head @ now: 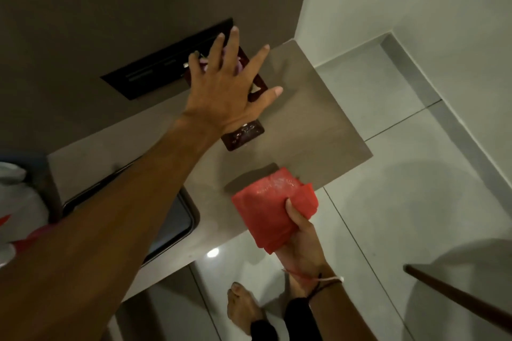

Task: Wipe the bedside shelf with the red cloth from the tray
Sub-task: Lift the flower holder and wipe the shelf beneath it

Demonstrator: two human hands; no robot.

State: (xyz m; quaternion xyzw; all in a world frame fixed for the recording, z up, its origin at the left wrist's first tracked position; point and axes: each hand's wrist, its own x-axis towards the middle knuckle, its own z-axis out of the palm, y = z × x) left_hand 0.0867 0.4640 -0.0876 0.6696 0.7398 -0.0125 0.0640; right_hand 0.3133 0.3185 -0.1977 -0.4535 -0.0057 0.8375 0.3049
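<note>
My right hand grips a folded red cloth just over the front edge of the grey-brown bedside shelf. My left hand reaches far across the shelf with its fingers spread, hovering over a dark red box with pink contents that stands against the wall. I cannot tell whether the fingers touch it. A small dark red lid or card lies flat on the shelf just under my left wrist.
A black switch panel is set into the brown wall behind the shelf. A dark tray sits at the shelf's left, mostly under my forearm. White bedding lies far left. My bare foot stands on pale floor tiles; a dark wooden edge juts in lower right.
</note>
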